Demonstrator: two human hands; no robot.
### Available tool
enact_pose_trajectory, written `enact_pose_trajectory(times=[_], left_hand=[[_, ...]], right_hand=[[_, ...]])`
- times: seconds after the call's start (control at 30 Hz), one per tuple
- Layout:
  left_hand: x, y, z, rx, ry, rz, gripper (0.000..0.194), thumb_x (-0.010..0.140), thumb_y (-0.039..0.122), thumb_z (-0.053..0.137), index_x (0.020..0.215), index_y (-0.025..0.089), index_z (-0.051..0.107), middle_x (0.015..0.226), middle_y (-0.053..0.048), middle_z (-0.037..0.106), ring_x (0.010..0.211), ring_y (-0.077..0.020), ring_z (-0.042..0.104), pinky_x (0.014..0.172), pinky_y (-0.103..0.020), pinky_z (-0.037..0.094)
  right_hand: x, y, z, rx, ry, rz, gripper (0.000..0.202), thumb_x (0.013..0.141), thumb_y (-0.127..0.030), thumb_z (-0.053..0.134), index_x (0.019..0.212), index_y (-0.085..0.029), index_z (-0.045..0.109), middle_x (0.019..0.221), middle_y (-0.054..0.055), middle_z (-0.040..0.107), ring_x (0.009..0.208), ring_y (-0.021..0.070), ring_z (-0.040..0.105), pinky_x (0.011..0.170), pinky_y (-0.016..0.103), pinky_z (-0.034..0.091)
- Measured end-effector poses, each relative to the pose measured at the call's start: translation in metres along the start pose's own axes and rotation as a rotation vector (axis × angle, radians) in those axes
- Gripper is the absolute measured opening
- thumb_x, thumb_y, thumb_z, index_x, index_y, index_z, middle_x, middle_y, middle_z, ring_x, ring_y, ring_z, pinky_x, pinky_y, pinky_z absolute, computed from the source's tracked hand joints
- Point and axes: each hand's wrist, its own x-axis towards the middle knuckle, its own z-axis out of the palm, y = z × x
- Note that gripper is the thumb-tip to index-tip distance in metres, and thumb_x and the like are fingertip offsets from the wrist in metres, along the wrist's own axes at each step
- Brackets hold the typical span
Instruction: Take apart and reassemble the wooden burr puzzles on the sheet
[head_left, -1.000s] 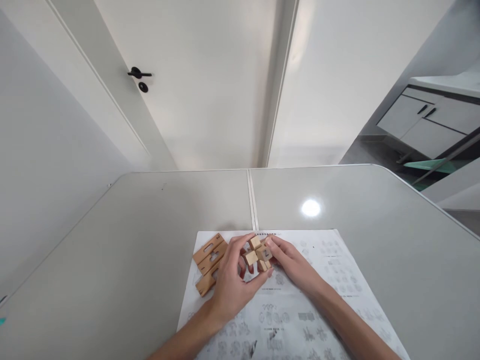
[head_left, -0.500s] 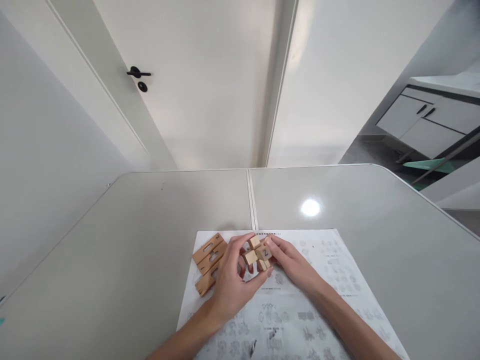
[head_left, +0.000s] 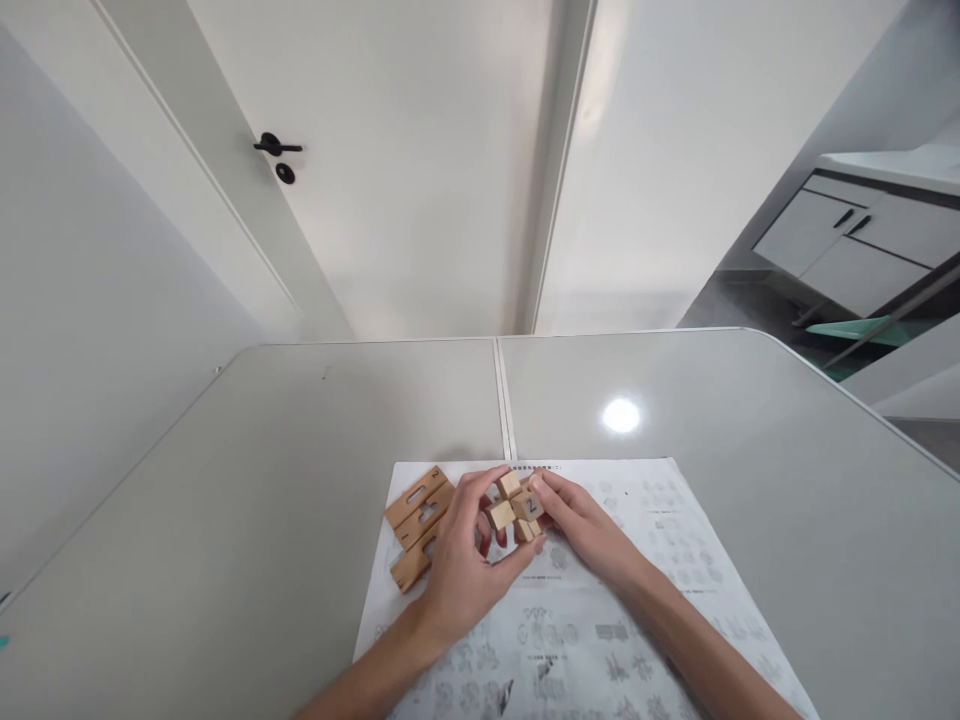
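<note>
Between my hands is a wooden burr puzzle [head_left: 504, 514], made of light blocks crossing one another, with a dark "2" on one block. My left hand [head_left: 469, 560] curls around its left side, thumb at the bottom and index finger at the top. On the right side, my right hand [head_left: 577, 515] pinches a block with thumb and fingers; part of the puzzle is hidden behind them. Several flat wooden slats [head_left: 418, 500] with cut-out slots lie side by side just left of my left hand, which partly covers them. Some carry dark numerals.
Beneath the hands lies a large white sheet [head_left: 645, 640] printed with small grey diagrams. It rests on a grey table [head_left: 262, 560] with a seam down its middle. Beyond the far edge stands a white door [head_left: 420, 200] with a black handle. A white cabinet [head_left: 862, 235] is at the right.
</note>
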Motion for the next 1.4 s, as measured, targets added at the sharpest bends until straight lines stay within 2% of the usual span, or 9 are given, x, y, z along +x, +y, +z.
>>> enact_pose_trajectory(times=[0.53, 0.67, 0.77, 0.87, 0.93, 1.0, 1.07, 1.2, 1.4], left_hand=[[-0.001, 0.001, 0.000, 0.023, -0.029, 0.003, 0.065, 0.085, 0.026, 0.081, 0.141, 0.039, 0.050, 0.123, -0.003, 0.060, 0.065, -0.0115, 0.060, 0.055, -0.028, 0.055], [0.001, 0.005, -0.002, 0.120, -0.024, 0.021, 0.079, 0.083, 0.029, 0.082, 0.149, 0.038, 0.039, 0.132, -0.006, 0.058, 0.073, -0.0140, 0.062, 0.060, -0.029, 0.057], [0.008, 0.006, -0.021, 0.269, 0.049, 0.098, 0.078, 0.083, 0.036, 0.082, 0.148, 0.033, 0.039, 0.133, -0.008, 0.058, 0.081, -0.0164, 0.064, 0.067, -0.031, 0.058], [0.015, -0.002, -0.053, 0.435, 0.071, 0.149, 0.032, 0.095, 0.036, 0.067, 0.124, 0.028, 0.057, 0.118, -0.005, 0.063, 0.082, -0.0157, 0.064, 0.074, -0.031, 0.056], [0.018, -0.014, -0.077, 0.561, 0.088, 0.135, 0.016, 0.098, 0.036, 0.062, 0.109, 0.026, 0.060, 0.100, -0.002, 0.065, 0.083, -0.0179, 0.064, 0.075, -0.032, 0.053], [0.018, -0.027, -0.096, 0.679, 0.099, 0.126, 0.019, 0.098, 0.043, 0.061, 0.098, 0.024, 0.059, 0.089, -0.001, 0.064, 0.080, -0.0194, 0.063, 0.074, -0.033, 0.051], [0.018, -0.038, -0.108, 0.756, 0.063, 0.111, 0.025, 0.098, 0.048, 0.060, 0.092, 0.024, 0.058, 0.083, -0.001, 0.064, 0.075, -0.0202, 0.062, 0.073, -0.035, 0.049], [0.016, -0.048, -0.113, 0.831, 0.024, 0.093, 0.027, 0.098, 0.046, 0.059, 0.084, 0.023, 0.057, 0.083, -0.003, 0.068, 0.078, -0.0223, 0.063, 0.080, -0.038, 0.047], [0.015, -0.053, -0.107, 0.852, 0.043, 0.137, 0.037, 0.100, 0.050, 0.057, 0.075, 0.023, 0.052, 0.076, -0.002, 0.064, 0.074, -0.0223, 0.059, 0.082, -0.039, 0.043]], right_hand=[[0.000, -0.002, 0.000, 0.013, -0.014, -0.005, 0.042, 0.102, -0.060, 0.057, 0.084, -0.022, 0.056, 0.080, 0.001, 0.067, 0.068, 0.0164, 0.062, 0.067, 0.030, 0.051], [0.000, -0.010, -0.001, -0.023, 0.027, -0.010, 0.044, 0.100, -0.063, 0.056, 0.084, -0.022, 0.056, 0.078, 0.001, 0.066, 0.068, 0.0170, 0.061, 0.070, 0.031, 0.052], [-0.007, -0.022, -0.015, -0.169, 0.140, -0.046, 0.048, 0.100, -0.066, 0.053, 0.084, -0.022, 0.058, 0.079, 0.002, 0.068, 0.068, 0.0176, 0.061, 0.072, 0.032, 0.052], [-0.022, -0.030, -0.042, -0.477, 0.363, -0.045, 0.048, 0.100, -0.068, 0.051, 0.090, -0.022, 0.063, 0.091, 0.006, 0.073, 0.076, 0.0210, 0.067, 0.074, 0.034, 0.053], [-0.034, -0.029, -0.063, -0.686, 0.530, -0.068, 0.050, 0.098, -0.071, 0.051, 0.096, -0.022, 0.066, 0.096, 0.009, 0.076, 0.075, 0.0238, 0.068, 0.068, 0.035, 0.053], [-0.046, -0.024, -0.084, -0.846, 0.645, -0.084, 0.053, 0.097, -0.071, 0.050, 0.102, -0.021, 0.067, 0.108, 0.013, 0.077, 0.080, 0.0269, 0.071, 0.067, 0.036, 0.053], [-0.056, -0.016, -0.100, -1.001, 0.739, -0.063, 0.053, 0.098, -0.071, 0.047, 0.106, -0.022, 0.066, 0.113, 0.013, 0.077, 0.074, 0.0263, 0.071, 0.066, 0.037, 0.052], [-0.068, -0.006, -0.115, -1.176, 0.796, -0.044, 0.053, 0.100, -0.069, 0.040, 0.107, -0.023, 0.065, 0.112, 0.011, 0.077, 0.071, 0.0256, 0.069, 0.062, 0.036, 0.048], [-0.073, -0.003, -0.113, -1.194, 0.826, -0.007, 0.051, 0.102, -0.065, 0.040, 0.108, -0.022, 0.067, 0.108, 0.013, 0.077, 0.072, 0.0270, 0.069, 0.060, 0.037, 0.044]])
